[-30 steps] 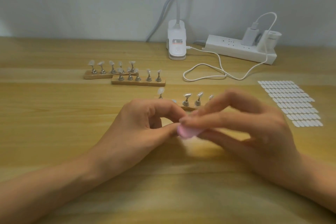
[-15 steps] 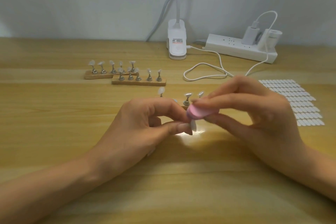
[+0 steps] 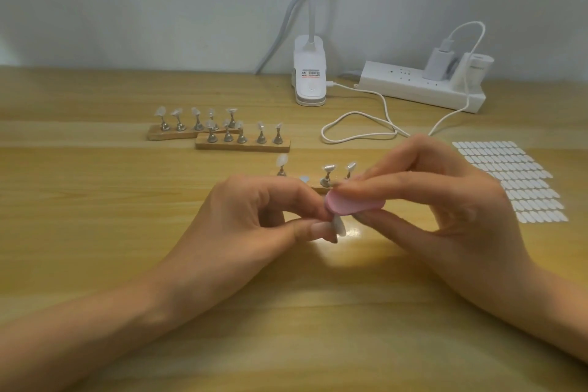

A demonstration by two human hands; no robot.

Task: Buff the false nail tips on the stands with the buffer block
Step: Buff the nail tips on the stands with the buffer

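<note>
wall: pale grey | table: light wood (glare mid-top) | clip lamp, power strip: rear edge

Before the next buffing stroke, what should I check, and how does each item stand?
1. Left hand pinches the nail tip: ok.
2. Right hand grips the pink buffer: ok.
3. Buffer end meets the tip: ok, seemingly.
4. What the tip is mounted on: cannot tell, fingers hide it.
5. Near stand apart from both hands: cannot tell, partly hidden behind them.
6. Cable lies well behind the work: ok.
</note>
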